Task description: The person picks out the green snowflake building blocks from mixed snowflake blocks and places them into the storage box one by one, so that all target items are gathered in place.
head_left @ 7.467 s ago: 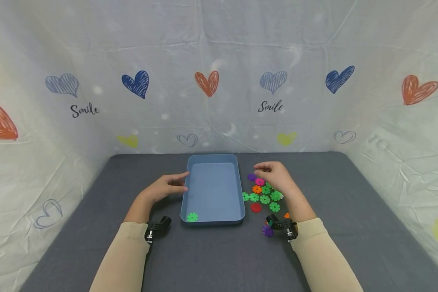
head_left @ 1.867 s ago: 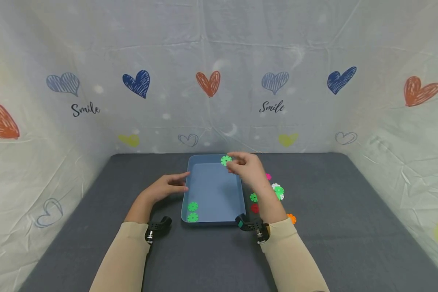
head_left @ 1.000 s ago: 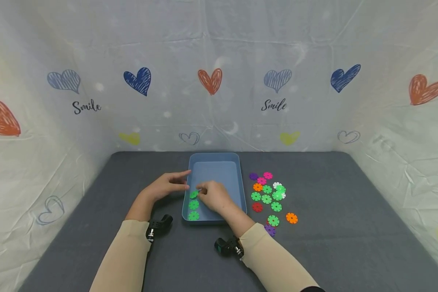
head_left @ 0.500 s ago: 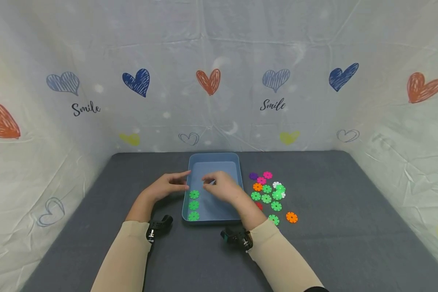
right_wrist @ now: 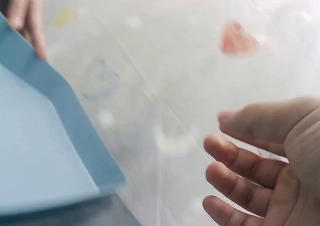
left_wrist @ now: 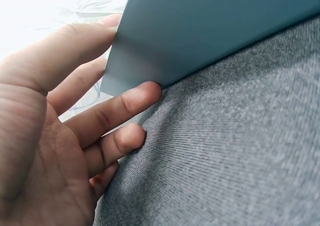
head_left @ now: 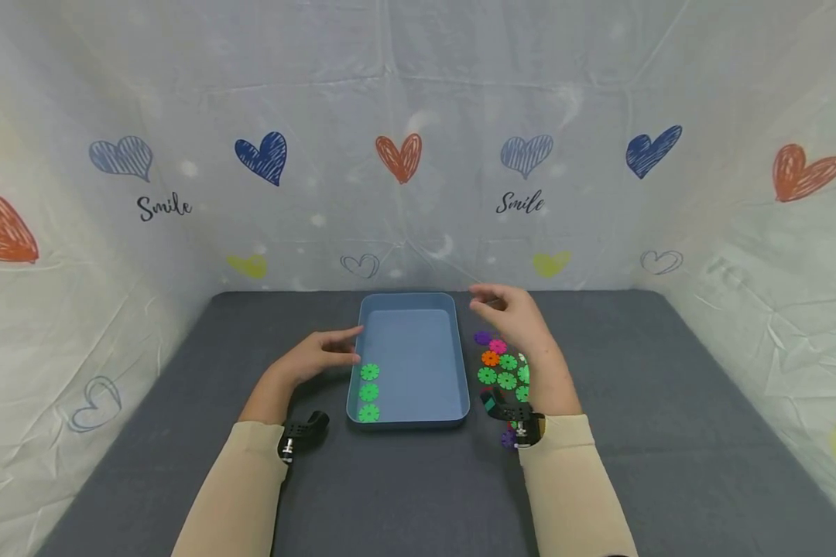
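Observation:
A shallow blue tray (head_left: 421,363) lies on the dark grey table. Along its left wall, three green snowflake discs (head_left: 369,392) form a column in the near half. My left hand (head_left: 316,357) touches the tray's left side; in the left wrist view its fingertips (left_wrist: 145,92) rest against the tray's outer wall (left_wrist: 200,31). To the right of the tray, my right hand (head_left: 519,321) is raised over the far end of the loose discs (head_left: 506,381). Nothing shows between its loosely bent fingers in the right wrist view. My right forearm hides part of the pile.
The visible loose discs include a purple one (head_left: 483,338), a pink one (head_left: 498,346), an orange one (head_left: 491,358) and several green ones. Another purple disc (head_left: 508,439) lies nearest me. A white cloth (head_left: 418,224) printed with hearts stands behind and beside the table.
Over these frames, two more green discs have come into the tray, laid by my right hand. That hand has since let go and moved right, out over the pile. My left hand has stayed put.

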Demonstrator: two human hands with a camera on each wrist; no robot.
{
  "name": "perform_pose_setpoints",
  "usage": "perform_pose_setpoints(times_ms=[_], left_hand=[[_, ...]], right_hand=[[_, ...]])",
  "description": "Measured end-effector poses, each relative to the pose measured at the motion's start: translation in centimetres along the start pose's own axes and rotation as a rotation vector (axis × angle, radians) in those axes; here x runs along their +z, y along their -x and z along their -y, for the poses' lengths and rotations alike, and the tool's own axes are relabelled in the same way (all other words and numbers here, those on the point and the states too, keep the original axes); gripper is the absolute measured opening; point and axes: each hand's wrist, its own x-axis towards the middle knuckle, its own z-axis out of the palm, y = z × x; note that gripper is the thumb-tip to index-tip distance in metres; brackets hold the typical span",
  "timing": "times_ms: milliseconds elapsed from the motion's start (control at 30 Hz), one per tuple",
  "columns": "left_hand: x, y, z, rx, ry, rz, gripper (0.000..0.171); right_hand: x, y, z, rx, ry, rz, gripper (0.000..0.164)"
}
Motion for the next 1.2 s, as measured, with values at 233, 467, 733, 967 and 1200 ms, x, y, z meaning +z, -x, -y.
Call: perform_pose_setpoints(times_ms=[233, 467, 733, 967, 1200], left_hand=[[0.0, 0.0, 0.2, 0.003, -0.011, 0.002, 0.070], [0.0, -0.1, 0.1, -0.005, -0.013, 0.003, 0.070], [-0.1, 0.1, -0.2, -0.004, -0.009, 0.007, 0.069], [-0.1, 0.1, -0.2, -0.013, 0.000, 0.003, 0.069], [-0.1, 0.1, -0.1, -0.018, 0.008, 0.001, 0.070]], right_hand=[[-3.2, 1.0, -4.4, 0.139, 0.008, 0.037, 0.043], [-4.5, 2.4, -7.7, 0.339, 0.114, 0.126, 0.046], [-4.2, 2.7, -9.2, 0.434, 0.120, 0.161, 0.033], [-4.0, 2.5, -9.0, 0.457, 0.185, 0.080, 0.019], [-4.7, 2.7, -8.9, 0.493, 0.189, 0.077, 0.021]])
